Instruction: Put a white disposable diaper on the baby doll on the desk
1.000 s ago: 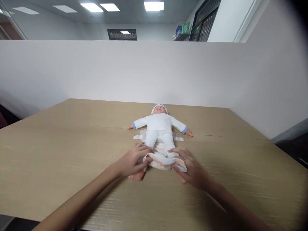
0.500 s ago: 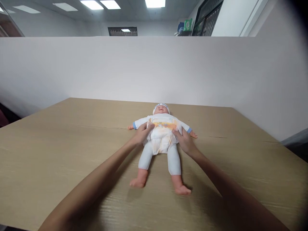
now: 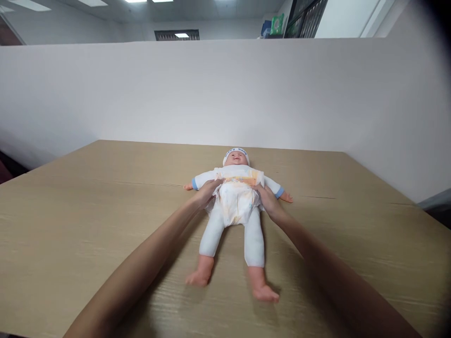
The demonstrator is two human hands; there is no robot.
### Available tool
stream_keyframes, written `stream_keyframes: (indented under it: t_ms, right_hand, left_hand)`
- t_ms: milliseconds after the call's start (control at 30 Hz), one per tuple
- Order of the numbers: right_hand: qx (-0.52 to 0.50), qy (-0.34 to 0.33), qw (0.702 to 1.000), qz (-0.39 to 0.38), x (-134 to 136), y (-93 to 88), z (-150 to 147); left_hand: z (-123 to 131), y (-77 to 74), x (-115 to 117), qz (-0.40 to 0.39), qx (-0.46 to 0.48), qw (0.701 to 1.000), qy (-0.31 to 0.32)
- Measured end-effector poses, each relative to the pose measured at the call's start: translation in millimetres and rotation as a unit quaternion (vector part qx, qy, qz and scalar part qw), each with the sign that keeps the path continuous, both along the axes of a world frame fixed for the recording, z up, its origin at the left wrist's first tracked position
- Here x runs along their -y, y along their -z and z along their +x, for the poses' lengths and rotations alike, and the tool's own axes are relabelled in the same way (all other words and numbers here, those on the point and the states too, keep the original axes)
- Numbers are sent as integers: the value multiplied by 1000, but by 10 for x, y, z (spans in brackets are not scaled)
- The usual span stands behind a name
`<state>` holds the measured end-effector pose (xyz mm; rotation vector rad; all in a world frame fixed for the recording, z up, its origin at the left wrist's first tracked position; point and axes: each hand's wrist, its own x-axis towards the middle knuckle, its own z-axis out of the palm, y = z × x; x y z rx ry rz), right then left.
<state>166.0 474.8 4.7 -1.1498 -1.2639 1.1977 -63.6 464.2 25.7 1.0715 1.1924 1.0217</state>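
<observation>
A baby doll (image 3: 213,234) in white clothes with blue cuffs and a white headband lies on its back, head away from me, legs spread toward me. Around its waist sits a white diaper (image 3: 237,204) with an orange printed band across the front. My left hand (image 3: 209,191) grips the diaper's side at the left, thumb over the band's edge. On the opposite side my right hand (image 3: 266,196) is closed on the diaper's other edge. The fingers under both sides are hidden.
The doll rests on a wide tan table (image 3: 105,202). A white partition (image 3: 225,89) rises behind the table's far edge. Beyond it, a green package (image 3: 276,24) stands high at the back right.
My thumbs have shifted slightly on the diaper's sides, and its upper edge lies flatter on the belly. The view has tilted down a little, and the doll's legs appear lower.
</observation>
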Motion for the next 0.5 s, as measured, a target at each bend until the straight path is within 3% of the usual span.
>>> stream_keyframes:
  t_ms: [333, 500]
  right_hand:
    - [-3, 13, 998, -57, 612, 74, 110]
    - [-34, -7, 998, -61, 772, 56, 137]
  left_hand:
    - [87, -66, 626, -7, 56, 998, 9]
    - [67, -62, 734, 27, 86, 995, 50]
